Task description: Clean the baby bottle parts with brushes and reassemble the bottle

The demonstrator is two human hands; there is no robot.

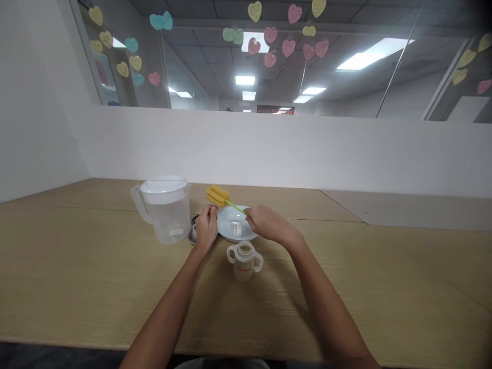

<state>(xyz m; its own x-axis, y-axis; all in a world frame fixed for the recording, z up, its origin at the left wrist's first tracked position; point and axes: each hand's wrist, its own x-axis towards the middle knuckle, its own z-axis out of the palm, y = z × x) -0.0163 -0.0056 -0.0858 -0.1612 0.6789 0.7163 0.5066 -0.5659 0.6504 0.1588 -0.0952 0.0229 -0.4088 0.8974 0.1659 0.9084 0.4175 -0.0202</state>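
A sponge bottle brush [218,195] with a yellow head and a thin green handle is held tilted above the bowl. My right hand [267,224] is closed round the handle's end. Just below the yellow head, my left hand [206,228] is closed in a pinch; what lies between its fingertips, if anything, I cannot make out. Under the brush stands a white bowl [225,225] with a small pale piece [237,229] in it. Nearer to me, a two-handled baby bottle [243,269] stands upright with its top open. Partly behind my left hand lies a shiny metal dish [192,233].
At the left stands a clear plastic pitcher [169,215] with a white lid, close to the metal dish. The wooden table [96,287] ends at a white wall [269,148]. Above it is a window with heart-shaped notes [270,35].
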